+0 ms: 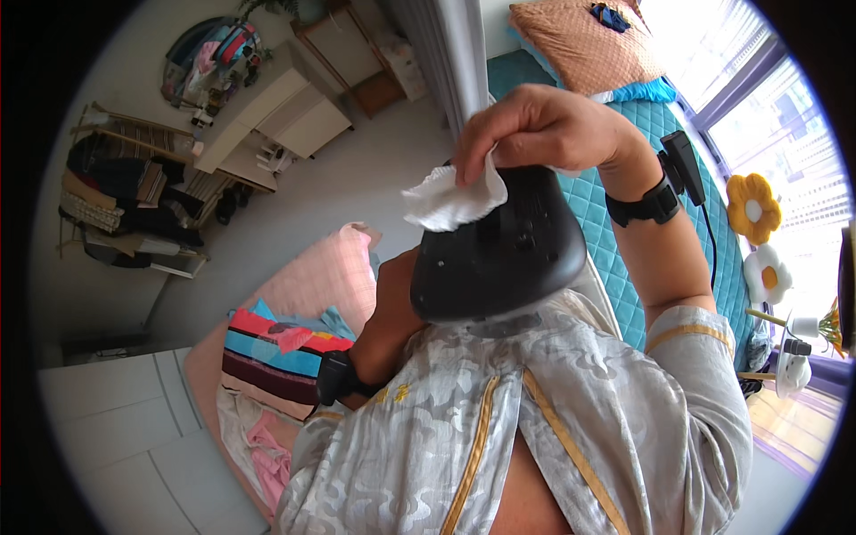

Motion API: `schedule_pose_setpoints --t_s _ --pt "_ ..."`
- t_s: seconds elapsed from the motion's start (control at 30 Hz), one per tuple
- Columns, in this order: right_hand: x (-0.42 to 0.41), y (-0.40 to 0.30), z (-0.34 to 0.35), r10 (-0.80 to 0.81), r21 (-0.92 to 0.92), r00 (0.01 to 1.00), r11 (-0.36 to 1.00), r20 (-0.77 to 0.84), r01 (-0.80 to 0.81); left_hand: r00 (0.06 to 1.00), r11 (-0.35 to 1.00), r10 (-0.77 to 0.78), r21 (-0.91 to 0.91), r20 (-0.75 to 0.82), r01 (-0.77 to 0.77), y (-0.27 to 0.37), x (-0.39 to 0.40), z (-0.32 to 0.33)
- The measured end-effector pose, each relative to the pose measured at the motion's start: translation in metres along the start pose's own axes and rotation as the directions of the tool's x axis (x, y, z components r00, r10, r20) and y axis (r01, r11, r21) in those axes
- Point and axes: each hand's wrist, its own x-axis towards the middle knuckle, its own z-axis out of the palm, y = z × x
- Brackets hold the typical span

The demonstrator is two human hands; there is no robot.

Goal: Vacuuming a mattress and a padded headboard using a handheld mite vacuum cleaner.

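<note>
My right hand [535,130] pinches a crumpled white tissue or thin cloth [458,204] between thumb and fingers. The white piece hangs over the upper edge of a black rounded plastic device [498,267], whose exact kind I cannot tell. Small holes and marks show on its smooth, glossy face. Behind its left side, my left hand [401,284] supports the device, with the fingers hidden by it. The device is held up in front of my grey patterned top [435,428], close to my chest.
On the right lies a bed with a teal quilted cover [605,247]. Clothes and striped bedding [267,358] cover a pink bed at lower left. A white dressing table [247,114] and a loaded clothes rack [127,194] stand at upper left. A grey curtain [441,60] hangs between.
</note>
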Motion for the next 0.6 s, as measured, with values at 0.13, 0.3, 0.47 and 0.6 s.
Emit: schedule_pose_setpoints --t_s 0.13,0.3,0.47,0.6 --pt "-0.002 -0.022 0.006 -0.182 -0.039 0.957 0.98 0.225 0.195 1.0 1.0 0.023 -0.004 -0.018 -0.023 0.003 0.001 -0.001" --pt "-0.001 -0.03 0.009 -0.041 -0.161 0.973 0.984 0.229 0.079 1.0 1.0 0.028 0.003 -0.011 -0.028 0.007 0.001 -0.002" --pt "-0.001 -0.024 0.009 -0.119 -0.138 0.971 0.979 0.207 0.15 0.994 0.993 0.1 0.072 -0.043 -0.097 0.012 0.003 -0.007" --pt "0.001 -0.01 0.003 -0.031 -0.295 0.995 0.954 0.099 0.059 0.998 1.0 0.007 0.002 -0.057 -0.007 0.016 0.0 -0.009"
